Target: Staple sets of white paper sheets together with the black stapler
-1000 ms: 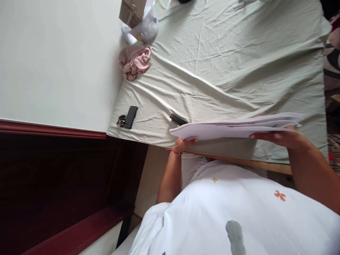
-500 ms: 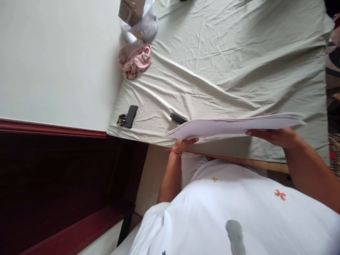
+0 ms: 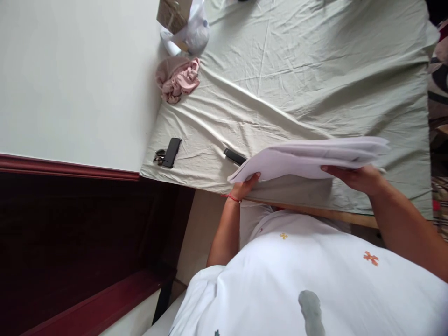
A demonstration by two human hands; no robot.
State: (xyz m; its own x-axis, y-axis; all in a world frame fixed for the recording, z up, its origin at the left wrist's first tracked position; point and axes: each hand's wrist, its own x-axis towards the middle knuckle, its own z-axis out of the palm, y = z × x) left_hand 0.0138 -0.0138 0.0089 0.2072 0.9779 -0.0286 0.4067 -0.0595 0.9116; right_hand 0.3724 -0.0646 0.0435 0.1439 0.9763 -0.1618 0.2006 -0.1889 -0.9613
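Stack of white paper sheets (image 3: 308,158): I hold it in both hands, lifted just above the near edge of the bed, roughly level, its left end tipped down a little
Left grip (image 3: 245,186): my left hand is closed on the left corner of the stack, thumb on top, fingers hidden beneath; a thin red thread bracelet (image 3: 231,198) sits on that wrist
Right grip (image 3: 355,177): my right hand clasps the right part of the stack from below, fingertips curled over its near edge
Bed: a wrinkled pale green bedsheet (image 3: 297,79) covers it, and the stack casts a shadow on the sheet under my hands
Slim black remote (image 3: 234,157): lies on the sheet just beyond the stack's left corner, partly hidden by it
Black phone (image 3: 171,152): near the bed's left edge, with a bunch of keys (image 3: 159,157) touching it
Crumpled pink cloth (image 3: 178,79): farther up the left edge, against the white wall (image 3: 77,74)
Clear plastic bag (image 3: 196,32): beyond the cloth, beside a brown box (image 3: 173,14)
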